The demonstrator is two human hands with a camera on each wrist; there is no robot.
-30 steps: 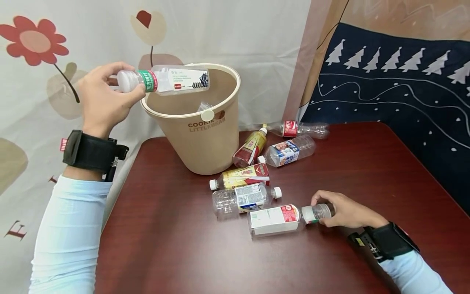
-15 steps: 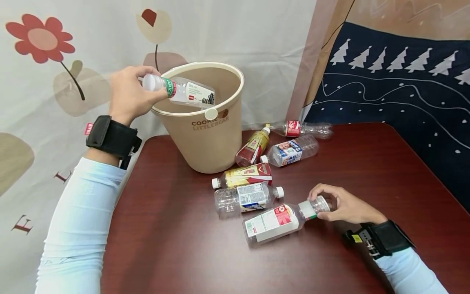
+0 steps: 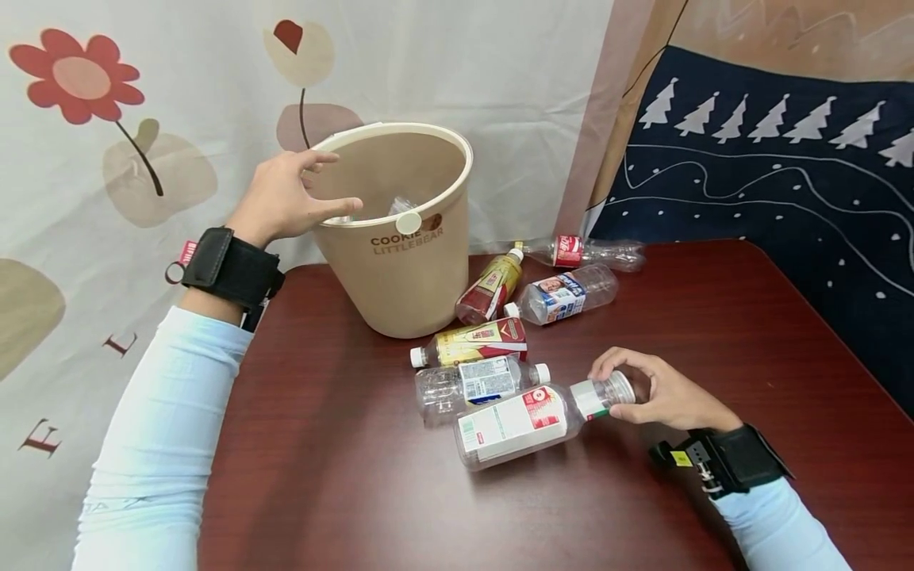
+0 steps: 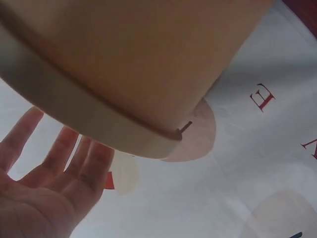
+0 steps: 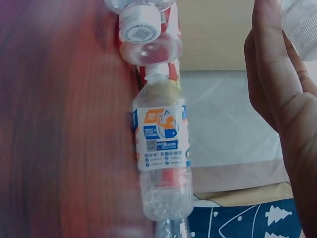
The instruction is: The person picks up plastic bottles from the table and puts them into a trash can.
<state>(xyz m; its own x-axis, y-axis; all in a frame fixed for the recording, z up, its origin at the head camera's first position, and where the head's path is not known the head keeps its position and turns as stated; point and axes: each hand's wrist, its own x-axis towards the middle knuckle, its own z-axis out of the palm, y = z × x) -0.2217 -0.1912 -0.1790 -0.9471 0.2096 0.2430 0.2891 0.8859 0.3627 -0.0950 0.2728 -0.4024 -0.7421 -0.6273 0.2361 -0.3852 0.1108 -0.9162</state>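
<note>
My left hand (image 3: 289, 194) is at the left rim of a beige bucket (image 3: 400, 277), fingers spread and holding nothing. In the left wrist view the same hand (image 4: 59, 183) lies beside the bucket's rim (image 4: 89, 109). Clear plastic (image 3: 401, 206) shows inside the bucket. With its thumb and fingers my right hand (image 3: 664, 388) grips the neck of a clear plastic bottle (image 3: 514, 428) with a white and red label. That bottle lies tilted across the table's middle, its base toward the left. In the right wrist view only its clear neck end (image 5: 302, 25) shows by the fingers.
Between bucket and right hand lie a clear bottle (image 3: 446, 392), two yellow-and-red labelled bottles (image 3: 478, 342), a blue-labelled bottle (image 3: 571, 293) and a red-labelled cola bottle (image 3: 571, 251). The dark red table (image 3: 343, 476) meets printed cloth (image 3: 521, 103) behind.
My left hand let go of its clear bottle over the bucket, and that bottle has left the hand. My right hand moved slightly left and up with its bottle, which swung at an angle.
</note>
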